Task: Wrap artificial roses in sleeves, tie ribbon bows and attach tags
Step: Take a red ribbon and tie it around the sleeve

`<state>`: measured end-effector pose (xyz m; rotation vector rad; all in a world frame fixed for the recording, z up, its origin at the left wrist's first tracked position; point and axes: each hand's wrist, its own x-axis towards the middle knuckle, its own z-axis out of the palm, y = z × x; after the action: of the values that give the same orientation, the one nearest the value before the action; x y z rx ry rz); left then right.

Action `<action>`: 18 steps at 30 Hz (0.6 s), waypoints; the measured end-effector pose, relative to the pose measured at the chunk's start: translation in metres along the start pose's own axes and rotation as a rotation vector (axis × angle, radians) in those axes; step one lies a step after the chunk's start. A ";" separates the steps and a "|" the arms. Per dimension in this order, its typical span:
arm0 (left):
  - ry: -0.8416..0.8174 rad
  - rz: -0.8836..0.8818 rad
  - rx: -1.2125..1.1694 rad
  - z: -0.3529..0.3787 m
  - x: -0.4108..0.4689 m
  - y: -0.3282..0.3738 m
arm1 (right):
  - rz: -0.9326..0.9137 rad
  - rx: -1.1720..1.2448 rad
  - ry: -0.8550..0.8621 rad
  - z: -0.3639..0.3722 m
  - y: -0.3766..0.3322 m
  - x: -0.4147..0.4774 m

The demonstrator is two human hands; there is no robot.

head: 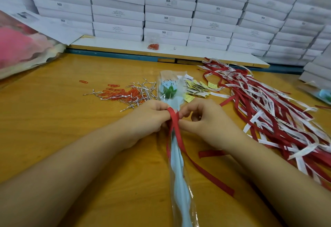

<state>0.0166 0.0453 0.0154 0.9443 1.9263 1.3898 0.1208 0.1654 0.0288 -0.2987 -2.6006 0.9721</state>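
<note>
At far left a pink bag (21, 47) lies on the bench (71, 119), well clear of my work. The bare wood between it and my left forearm is my best room for swinging a ribbon tail. Red paper clips (121, 93) and silver twist ties (143, 90) lie just ahead of the left hand (152, 117), I judge for an easy reach.

That hand curls round the neck of the sleeve (180, 182) and pins the red ribbon (174, 119) there, so the wrap cannot slip. The rose (167, 89) lies inside the sleeve at mid-bench, head away from me, its stem end running off the bottom of the view.

The right hand (206, 119) pinches the ribbon at its crossing, and both tails trail toward me. I judge that the bow is only begun.

The yellow tags (197, 88) wait just beyond. On the right the ribbon pile (277, 112) crowds the bench, so I would pull leftward.
</note>
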 end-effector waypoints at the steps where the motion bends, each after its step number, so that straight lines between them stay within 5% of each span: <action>1: 0.004 0.001 -0.009 0.000 0.000 0.000 | 0.005 0.001 0.010 0.001 0.000 0.000; 12: 0.000 0.026 -0.024 0.001 0.000 -0.003 | 0.344 0.685 -0.199 -0.009 0.003 0.000; 18: 0.027 0.007 -0.010 -0.001 0.001 -0.003 | 0.370 0.923 -0.201 -0.043 0.008 0.000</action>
<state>0.0144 0.0452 0.0132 0.9327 1.9359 1.4212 0.1378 0.1970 0.0537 -0.4410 -1.9745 2.2720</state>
